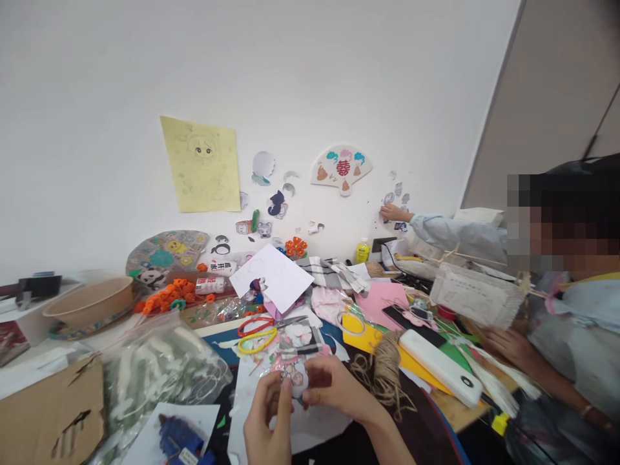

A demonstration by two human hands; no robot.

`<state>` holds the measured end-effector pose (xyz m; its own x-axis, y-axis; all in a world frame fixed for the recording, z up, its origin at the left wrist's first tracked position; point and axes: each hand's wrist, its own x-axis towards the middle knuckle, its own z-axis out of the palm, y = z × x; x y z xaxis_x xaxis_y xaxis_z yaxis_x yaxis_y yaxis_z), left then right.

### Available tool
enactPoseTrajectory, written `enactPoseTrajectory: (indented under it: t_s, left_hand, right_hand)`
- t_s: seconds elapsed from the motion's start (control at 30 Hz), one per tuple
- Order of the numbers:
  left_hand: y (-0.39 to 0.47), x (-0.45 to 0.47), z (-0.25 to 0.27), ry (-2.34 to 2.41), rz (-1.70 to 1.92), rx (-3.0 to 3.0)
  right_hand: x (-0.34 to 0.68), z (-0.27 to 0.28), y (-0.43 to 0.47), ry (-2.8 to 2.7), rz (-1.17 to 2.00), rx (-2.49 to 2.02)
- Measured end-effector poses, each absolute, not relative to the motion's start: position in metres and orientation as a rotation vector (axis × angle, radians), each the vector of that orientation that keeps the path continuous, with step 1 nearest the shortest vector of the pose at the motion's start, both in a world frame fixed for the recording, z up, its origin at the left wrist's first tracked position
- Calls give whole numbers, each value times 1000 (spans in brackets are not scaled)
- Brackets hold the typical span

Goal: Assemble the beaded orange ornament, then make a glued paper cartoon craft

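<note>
Cluttered worktable (426, 423) stood against a plain pale wall (310, 71). On the wall, left: a yellow sheet (206, 171) with a faint pencilled figure; to its right, small paper cutouts and a fan-shaped board (341, 169) with painted motifs. At far right, another person sat, one hand (396, 213) reaching to the wall.

Both of the wearer's hands were at the near middle, over white paper. The left hand (268, 413) came up from the near edge, thumb upright, gripping the left side of a small printed cutout (299, 376). The right hand (339, 387) came in from the near right, wrist bent, thumb and fingers pinching the cutout's right side. The cutout was thus held between the two hands, above the paper.

Materials: the cutout pale, with a rounded edge; its print too small to read. Just beyond lay scissors (272, 336) with looped red and yellow handles. Right of the hands, a loose, fibrous twine bundle (385, 361) and a smooth white oblong device (440, 368). Left, a crinkled clear bag (162, 368) of pale, greenish strands; nearer left, torn brown cardboard (51, 413).
</note>
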<state>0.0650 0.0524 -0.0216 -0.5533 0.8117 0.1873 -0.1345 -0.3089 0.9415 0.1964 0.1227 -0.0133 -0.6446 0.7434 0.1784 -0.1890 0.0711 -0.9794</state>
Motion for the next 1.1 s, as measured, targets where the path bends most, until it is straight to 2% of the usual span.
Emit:
enactPoseTrajectory:
  t_s: [1.1]
  left_hand:
    - [52,63,-24,1326,1887,987]
  right_hand:
    - [196,-9,121,-1692,1654,-581]
